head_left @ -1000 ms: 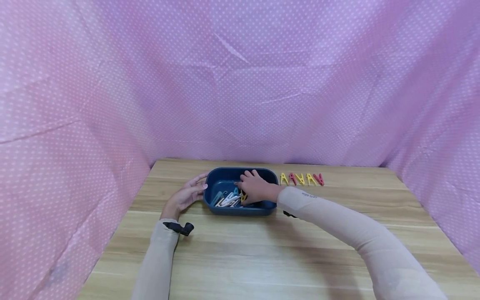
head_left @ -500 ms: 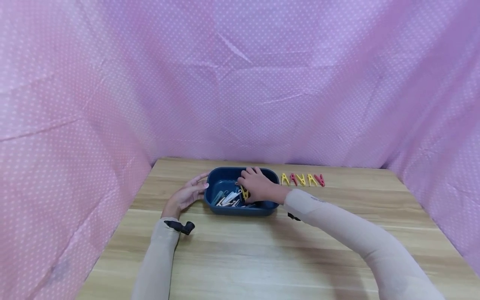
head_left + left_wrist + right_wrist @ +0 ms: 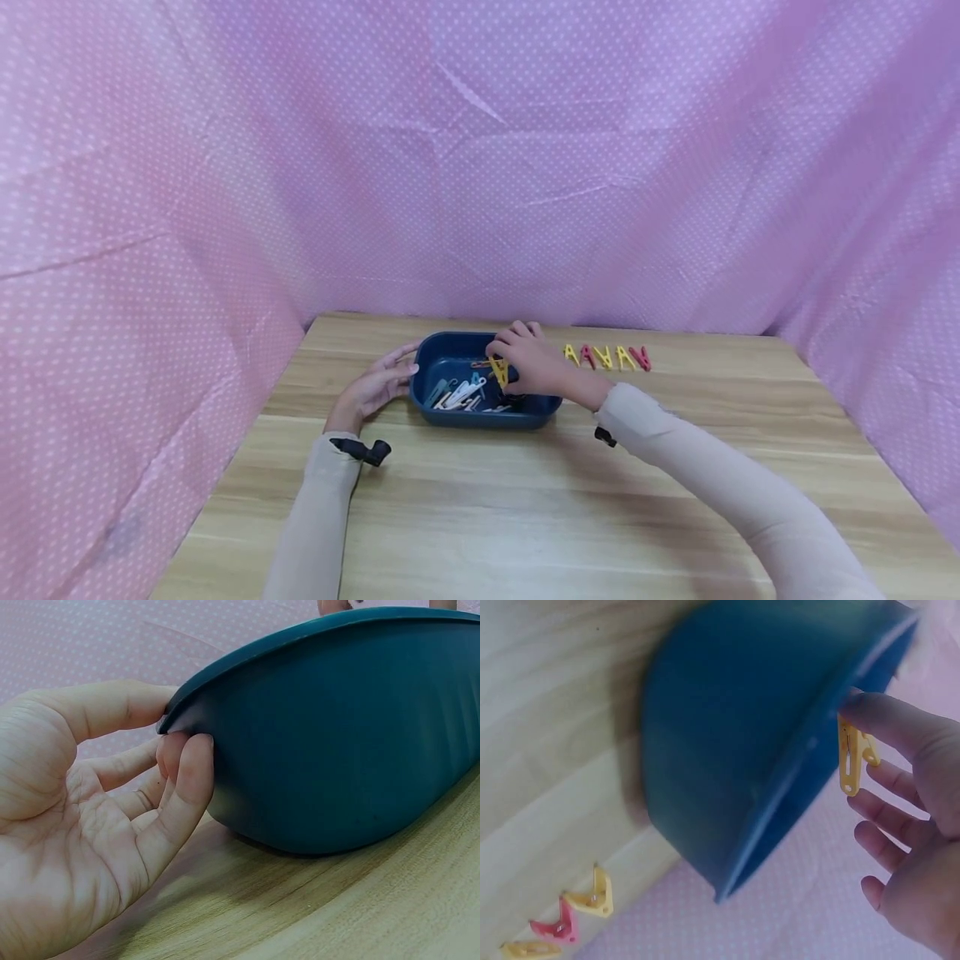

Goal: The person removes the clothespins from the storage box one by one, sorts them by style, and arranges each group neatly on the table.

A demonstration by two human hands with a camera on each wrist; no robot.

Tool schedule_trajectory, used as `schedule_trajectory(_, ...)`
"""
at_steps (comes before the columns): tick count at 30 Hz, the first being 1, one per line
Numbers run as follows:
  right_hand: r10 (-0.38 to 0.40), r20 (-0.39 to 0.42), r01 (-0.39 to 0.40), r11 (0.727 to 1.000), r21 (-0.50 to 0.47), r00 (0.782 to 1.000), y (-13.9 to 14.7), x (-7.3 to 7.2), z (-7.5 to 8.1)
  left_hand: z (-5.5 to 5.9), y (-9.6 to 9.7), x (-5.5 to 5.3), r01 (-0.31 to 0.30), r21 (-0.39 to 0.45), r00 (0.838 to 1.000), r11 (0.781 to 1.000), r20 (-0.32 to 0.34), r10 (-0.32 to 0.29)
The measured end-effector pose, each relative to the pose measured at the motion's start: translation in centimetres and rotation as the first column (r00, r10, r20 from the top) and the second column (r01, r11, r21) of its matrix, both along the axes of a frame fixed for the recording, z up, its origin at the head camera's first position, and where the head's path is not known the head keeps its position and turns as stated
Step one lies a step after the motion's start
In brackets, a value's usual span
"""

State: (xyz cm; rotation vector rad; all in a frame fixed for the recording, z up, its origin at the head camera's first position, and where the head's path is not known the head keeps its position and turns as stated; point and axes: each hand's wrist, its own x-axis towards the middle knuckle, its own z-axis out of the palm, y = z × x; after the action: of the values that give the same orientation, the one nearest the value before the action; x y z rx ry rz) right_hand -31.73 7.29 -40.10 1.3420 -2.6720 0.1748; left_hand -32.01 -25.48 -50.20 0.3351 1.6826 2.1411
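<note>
My left hand [image 3: 377, 387] holds the left end of a dark blue plastic basin [image 3: 483, 421]. In the left wrist view its thumb lies at the rim and its fingertips press the outer wall [image 3: 315, 742] just below. Over the basin's right part, my right hand [image 3: 531, 365] pinches a yellow clothespin [image 3: 499, 372] between thumb and fingers. The right wrist view shows this clothespin [image 3: 848, 759] hanging from the fingertips near the rim. White clothespins [image 3: 465, 390], some blue-grey ones [image 3: 437, 392] and an orange one [image 3: 480, 364] lie inside the basin.
Right of the basin, several clothespins stand in a row: a yellow one [image 3: 571, 355], a red one [image 3: 588, 357], further yellow ones [image 3: 624, 357] and a red one [image 3: 641, 358] at the end. Everything rests on a wooden table [image 3: 450, 508] before a pink dotted curtain [image 3: 480, 208].
My right hand has risen from among the clothespins and shifted right, with the yellow clothespin now lifted in its fingers. The left hand has stayed at the basin's end.
</note>
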Motion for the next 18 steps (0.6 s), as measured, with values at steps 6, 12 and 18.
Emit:
schedule_trajectory(6,0.009,-0.126,-0.017,0.998,-0.065,0.992,1.5,0.6,1.3,0.2,0.0,-0.1,-0.007,-0.001,1.000,1.000,0.011,0.008)
schedule_trajectory(12,-0.005,-0.197,-0.019,0.992,-0.124,0.980,3.7,1.0,1.8,0.2,0.1,0.0,-0.006,-0.015,1.000,1.000,0.026,0.006)
schedule_trajectory(18,-0.052,-0.185,0.015,0.981,-0.192,0.981,6.4,1.2,2.2,0.0,0.1,0.0,-0.004,-0.019,1.000,1.000,0.026,0.004)
